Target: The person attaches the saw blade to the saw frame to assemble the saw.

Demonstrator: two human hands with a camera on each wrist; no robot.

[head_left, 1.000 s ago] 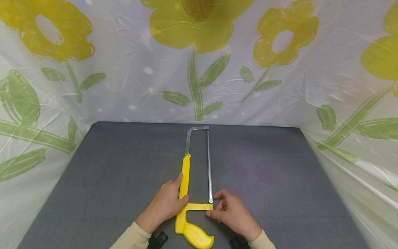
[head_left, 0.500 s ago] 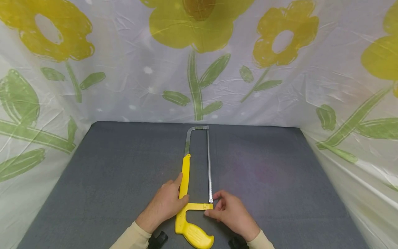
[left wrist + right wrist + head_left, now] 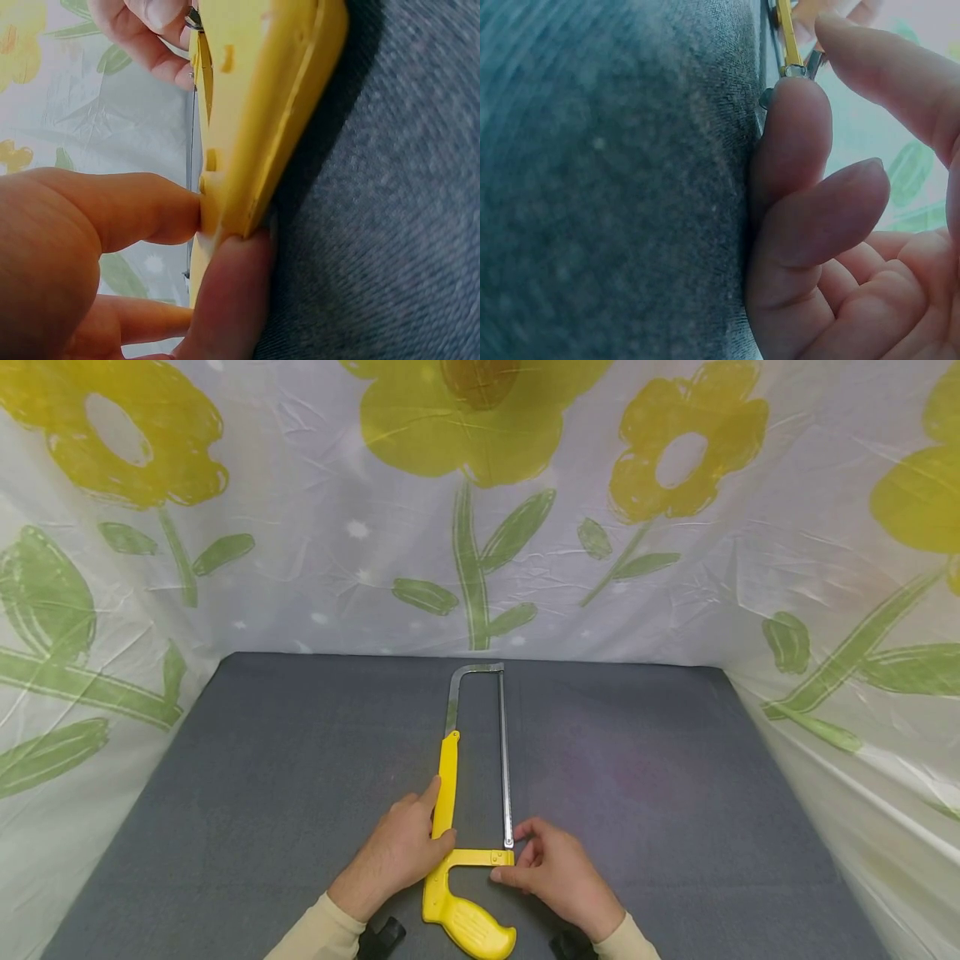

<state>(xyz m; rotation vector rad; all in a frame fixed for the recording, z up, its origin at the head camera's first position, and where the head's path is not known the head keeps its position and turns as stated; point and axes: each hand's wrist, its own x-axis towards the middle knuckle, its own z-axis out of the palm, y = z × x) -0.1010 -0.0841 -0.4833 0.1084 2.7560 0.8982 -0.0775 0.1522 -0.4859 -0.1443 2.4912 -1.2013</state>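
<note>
A hacksaw point(image 3: 447, 793) with a yellow frame and grip and a silver front bow lies on the dark grey cloth, its thin blade point(image 3: 505, 752) on the right side. My left hand point(image 3: 402, 845) holds the yellow frame above the grip; the left wrist view shows the thumb and fingers pinching its edge. My right hand point(image 3: 558, 872) has curled fingers at the near end of the blade, around the tip of the yellow cross arm point(image 3: 480, 858). In the right wrist view a fingertip point(image 3: 801, 105) meets a small metal fitting there, partly hidden.
The dark grey cloth point(image 3: 300, 735) covers the table. Behind it and at both sides hangs a white curtain point(image 3: 315, 568) printed with yellow flowers. Black wrist gear point(image 3: 381, 939) shows under the left sleeve, and similar gear under the right.
My right thumb has shifted slightly left along the underside of the cross arm. The left hand and the hacksaw stay in place.
</note>
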